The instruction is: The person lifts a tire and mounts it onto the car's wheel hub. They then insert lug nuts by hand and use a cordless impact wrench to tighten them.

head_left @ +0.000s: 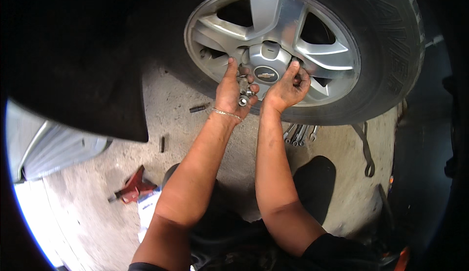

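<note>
In front of me stands a vehicle wheel, its silver alloy rim [271,14] inside a black tire [376,41]. Several metal lug nuts [244,100] lie cupped in my left hand [229,88], beside the lower left of the silver center cap [267,58]. A bracelet circles that wrist. My right hand [288,88] is at the right side of the center cap, thumb up and fingers curled together at a lug hole. Whatever those fingers pinch is hidden behind them.
On the concrete floor lie a dark socket [198,109], another small dark cylinder [162,144], and several wrenches [313,133]. A dark flat bar with a looped end [370,168] lies to the right. A red metal tool [136,188] stands at lower left, under the dark bodywork [97,85].
</note>
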A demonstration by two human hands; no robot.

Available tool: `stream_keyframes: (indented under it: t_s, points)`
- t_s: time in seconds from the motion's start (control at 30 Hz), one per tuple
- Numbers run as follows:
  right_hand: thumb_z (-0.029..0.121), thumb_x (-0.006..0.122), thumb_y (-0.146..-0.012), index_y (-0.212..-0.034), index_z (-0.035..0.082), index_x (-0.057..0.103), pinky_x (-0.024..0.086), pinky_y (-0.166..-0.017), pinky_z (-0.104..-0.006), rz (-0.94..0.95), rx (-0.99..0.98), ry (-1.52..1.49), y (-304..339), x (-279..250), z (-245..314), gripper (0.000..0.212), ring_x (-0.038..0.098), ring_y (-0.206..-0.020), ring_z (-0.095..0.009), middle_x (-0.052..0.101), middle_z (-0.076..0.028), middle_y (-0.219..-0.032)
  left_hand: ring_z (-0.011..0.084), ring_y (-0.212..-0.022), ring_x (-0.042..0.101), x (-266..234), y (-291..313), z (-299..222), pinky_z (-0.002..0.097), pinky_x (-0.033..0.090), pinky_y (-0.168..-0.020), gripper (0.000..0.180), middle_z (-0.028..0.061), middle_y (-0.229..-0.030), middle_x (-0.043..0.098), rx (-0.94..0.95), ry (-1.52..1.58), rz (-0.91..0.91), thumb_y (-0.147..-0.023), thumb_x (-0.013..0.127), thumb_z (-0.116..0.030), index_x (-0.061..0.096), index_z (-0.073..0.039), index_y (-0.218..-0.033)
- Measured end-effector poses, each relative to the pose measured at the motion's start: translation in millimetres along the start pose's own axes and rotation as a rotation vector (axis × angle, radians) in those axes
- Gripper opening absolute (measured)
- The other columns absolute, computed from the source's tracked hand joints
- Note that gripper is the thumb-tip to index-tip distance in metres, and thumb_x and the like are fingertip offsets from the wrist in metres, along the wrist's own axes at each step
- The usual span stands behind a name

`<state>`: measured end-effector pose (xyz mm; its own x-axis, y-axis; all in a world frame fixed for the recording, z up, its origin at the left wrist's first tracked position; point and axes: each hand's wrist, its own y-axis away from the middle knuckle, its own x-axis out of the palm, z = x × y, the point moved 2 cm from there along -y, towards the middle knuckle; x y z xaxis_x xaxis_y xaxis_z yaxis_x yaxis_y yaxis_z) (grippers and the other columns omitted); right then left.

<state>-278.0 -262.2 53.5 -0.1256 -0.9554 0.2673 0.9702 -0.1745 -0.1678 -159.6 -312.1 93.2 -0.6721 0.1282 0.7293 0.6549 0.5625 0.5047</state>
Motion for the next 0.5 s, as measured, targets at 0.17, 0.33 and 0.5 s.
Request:
stream_keyframes:
  t_s: [0.17, 0.33, 0.5]
  points:
    - [0.017, 0.085, -0.086, -0.098, 0.002, 0.075, 0.043, -0.07, -0.0226, 0.071, -0.083, 0.042, -8.3, -12.3, 20.2, 0.022, 0.048, -0.077, -0.007, 0.06, 0.002, -0.095, 0.0139, -0.061, 0.053, 14.4, -10.6, 6.3, 0.0268, 0.036, -0.044, 0.046, -0.0005, -0.076, 0.053, -0.043, 0.091, 0.056, -0.105, 0.046, -0.059, 0.05, -0.015, -0.094]
    - [0.018, 0.086, -0.084, -0.099, 0.003, 0.078, 0.042, -0.061, -0.0224, 0.218, -0.27, 0.354, -20.9, -23.9, 47.8, 0.023, 0.05, -0.067, -0.006, 0.065, 0.002, -0.079, 0.0154, -0.063, 0.053, 13.9, -11.8, 6.3, 0.0282, 0.036, -0.046, 0.048, 0.0005, -0.076, 0.054, -0.074, 0.193, 0.067, -0.106, 0.041, -0.06, 0.052, -0.015, -0.093]
    - [0.026, 0.084, -0.087, -0.089, 0.002, 0.076, 0.044, -0.06, -0.0254, 0.174, -0.352, 0.824, -18.7, -28.3, 59.9, 0.025, 0.049, -0.062, -0.009, 0.065, 0.0, -0.07, 0.0148, -0.064, 0.053, 4.2, -15.6, 0.1, 0.0283, 0.036, -0.047, 0.049, -0.0003, -0.076, 0.054, -0.086, 0.133, 0.062, -0.105, 0.041, -0.061, 0.053, -0.015, -0.093]
